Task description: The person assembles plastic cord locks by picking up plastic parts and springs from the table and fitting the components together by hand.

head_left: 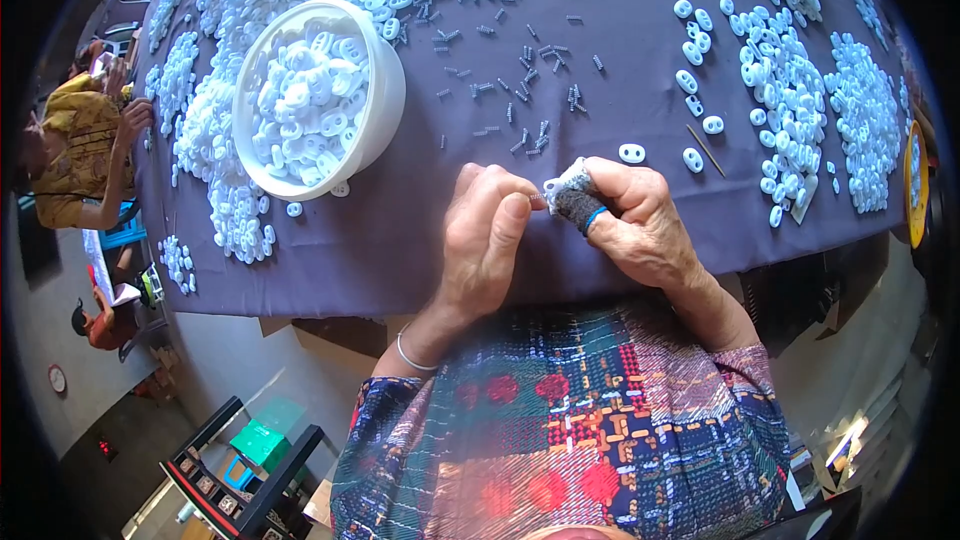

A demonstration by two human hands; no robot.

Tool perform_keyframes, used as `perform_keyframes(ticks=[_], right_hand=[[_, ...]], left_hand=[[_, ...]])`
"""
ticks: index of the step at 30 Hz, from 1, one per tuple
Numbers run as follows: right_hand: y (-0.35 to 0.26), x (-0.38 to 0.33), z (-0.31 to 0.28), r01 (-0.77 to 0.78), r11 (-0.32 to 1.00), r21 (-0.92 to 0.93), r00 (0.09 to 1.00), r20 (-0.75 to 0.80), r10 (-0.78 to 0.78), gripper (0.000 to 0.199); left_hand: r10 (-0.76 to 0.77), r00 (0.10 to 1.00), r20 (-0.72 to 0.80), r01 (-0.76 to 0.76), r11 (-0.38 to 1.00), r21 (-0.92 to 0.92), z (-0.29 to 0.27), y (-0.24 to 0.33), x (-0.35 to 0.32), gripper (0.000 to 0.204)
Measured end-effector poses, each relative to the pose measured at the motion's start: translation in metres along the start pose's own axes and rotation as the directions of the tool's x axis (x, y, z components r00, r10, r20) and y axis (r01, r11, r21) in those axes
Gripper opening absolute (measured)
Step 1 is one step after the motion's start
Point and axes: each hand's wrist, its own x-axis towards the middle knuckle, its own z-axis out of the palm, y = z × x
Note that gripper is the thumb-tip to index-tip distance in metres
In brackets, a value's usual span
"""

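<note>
My right hand [645,230] is closed, pinching a small white plastic piece [550,188] between thumb and fingertip. A grey knitted finger sleeve [576,202] with a blue edge covers its thumb. Fingertip to fingertip with it, my left hand [485,235] is pinched shut at the piece's left side; whatever it holds there is too small to make out. A white two-holed oval piece [631,153] lies just beyond my right hand. Small metal coil springs [530,140] are scattered on the cloth beyond both hands.
Left of my hands stands a white bowl [390,90] full of two-holed pieces. More pieces are heaped at the far left [215,130] and right [785,100]. A thin brown stick [706,150] lies on the dark tablecloth [400,260]. A person in yellow [80,145] sits at the left edge.
</note>
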Motion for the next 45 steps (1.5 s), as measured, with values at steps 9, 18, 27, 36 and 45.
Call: perform_keyframes(ticks=[9,18,27,36,45], right_hand=[[0.002,0.0,0.0,-0.046,0.999,0.017,0.998,0.032,0.045,0.017],[0.001,0.005,-0.002,0.144,0.954,-0.264,0.988,-0.022,-0.155,0.009],[0.007,0.008,-0.001,0.215,0.931,-0.296,0.973,-0.014,-0.23,0.01],[0.006,0.006,0.0,0.098,0.968,-0.231,0.995,0.003,-0.1,0.009],[0.01,0.004,0.002,0.119,0.974,-0.194,0.993,0.031,-0.115,0.011]], left_hand=[[0.037,0.999,-0.001,-0.036,0.994,0.102,0.0,0.0,0.001,0.011],[0.049,0.999,-0.001,-0.049,0.99,0.134,0.001,0.001,0.002,0.009],[0.055,0.998,-0.001,-0.055,0.991,0.12,0.0,0.001,0.003,0.009],[0.074,0.997,-0.005,-0.073,0.99,0.121,0.001,0.002,0.004,0.009],[0.111,0.993,-0.04,-0.107,0.99,0.092,0.003,0.002,0.0,0.009]])
